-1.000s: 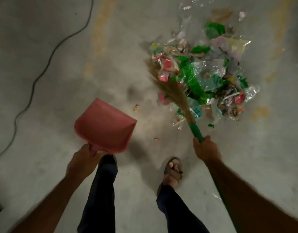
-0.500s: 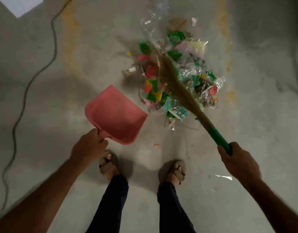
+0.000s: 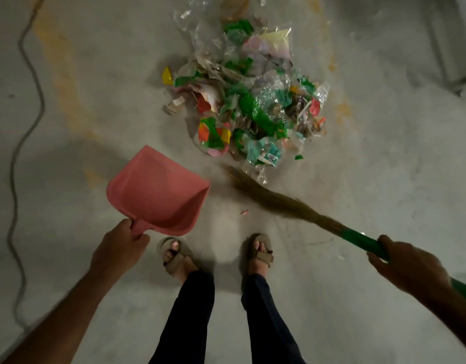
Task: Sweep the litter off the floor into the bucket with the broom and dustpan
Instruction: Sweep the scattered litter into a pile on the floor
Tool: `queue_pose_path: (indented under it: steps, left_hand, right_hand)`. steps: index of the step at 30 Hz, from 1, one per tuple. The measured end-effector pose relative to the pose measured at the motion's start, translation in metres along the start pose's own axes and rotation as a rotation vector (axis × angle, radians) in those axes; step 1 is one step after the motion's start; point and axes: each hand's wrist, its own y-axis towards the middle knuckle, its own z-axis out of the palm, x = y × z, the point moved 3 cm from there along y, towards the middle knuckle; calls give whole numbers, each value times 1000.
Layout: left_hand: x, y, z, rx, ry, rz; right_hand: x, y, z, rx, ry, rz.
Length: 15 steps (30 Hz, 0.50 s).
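Observation:
A heap of litter (image 3: 249, 101), made of green, red and yellow wrappers and clear plastic, lies on the concrete floor ahead of my feet. My left hand (image 3: 118, 250) grips the handle of a pink dustpan (image 3: 158, 190), held above the floor left of the heap, mouth toward upper left. My right hand (image 3: 407, 264) grips the green handle of a straw broom (image 3: 273, 198). Its bristles point left, lying just below the heap's near edge. A small scrap (image 3: 244, 212) lies between dustpan and broom. No bucket is in view.
A grey cable (image 3: 27, 127) snakes down the floor at the left. My two sandalled feet (image 3: 216, 256) stand just behind the dustpan and broom. A faded yellow line (image 3: 61, 74) crosses the floor. A pale frame-like object (image 3: 452, 48) sits at the upper right.
The broom has swung out of the heap, back toward me and to the right; its bristles now lie below the litter. The dustpan stays about where it was at the left.

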Motion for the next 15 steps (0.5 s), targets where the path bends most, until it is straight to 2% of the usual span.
queue_pose_path:
  steps: [2,5,10,13,15]
  left_hand:
    - [-7,4,5,7,8,13]
    - [-19,11,6,10,-15,42]
    - [-28,27,-19,-41,-47,78]
    - [-25,35,-38,-93,-52,59]
    - [-22,39,-47,-123,-40,53]
  right_hand:
    - [-3,16,-6,6,-32,35]
    - [5,41,-27,-76,80,116]
    - [10,42,-58,-172,158,111]
    - [-21,21,-40,-65,317,135]
    - [-53,9,-17,-83,420,119]
